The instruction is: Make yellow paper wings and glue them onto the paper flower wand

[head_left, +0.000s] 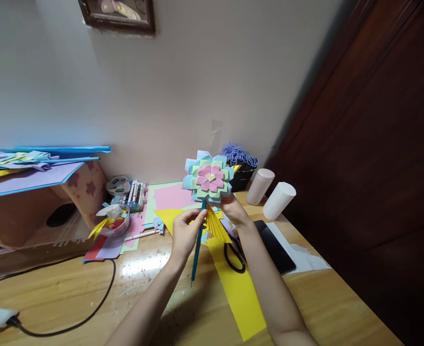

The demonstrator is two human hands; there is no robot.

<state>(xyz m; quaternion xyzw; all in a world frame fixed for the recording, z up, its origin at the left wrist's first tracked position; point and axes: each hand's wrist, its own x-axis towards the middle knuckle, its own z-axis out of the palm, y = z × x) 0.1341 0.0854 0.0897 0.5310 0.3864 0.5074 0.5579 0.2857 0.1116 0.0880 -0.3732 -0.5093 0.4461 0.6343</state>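
Note:
A layered paper flower (210, 177) in blue, green and pink, with a small yellow centre, faces me above the table. Its dark blue stem (198, 250) slants down below it. My left hand (187, 231) is closed around the upper stem, the thumb lying along it. At the flower's lower right edge is my right hand (234, 209), bent in behind the petals; its fingertips are hidden there. A pleated yellow paper fan (217, 226) hangs between the hands just under the flower. Whether it is fixed to the stem, I cannot tell.
Black-handled scissors (235, 259) lie over a yellow paper strip (238, 298). To the right are a black phone-like slab (274, 247) and two white cylinders (279, 200). Markers (134, 194), a scrap bowl (116, 226) and a cardboard box (85, 192) stand left. A cable (113, 283) crosses the table.

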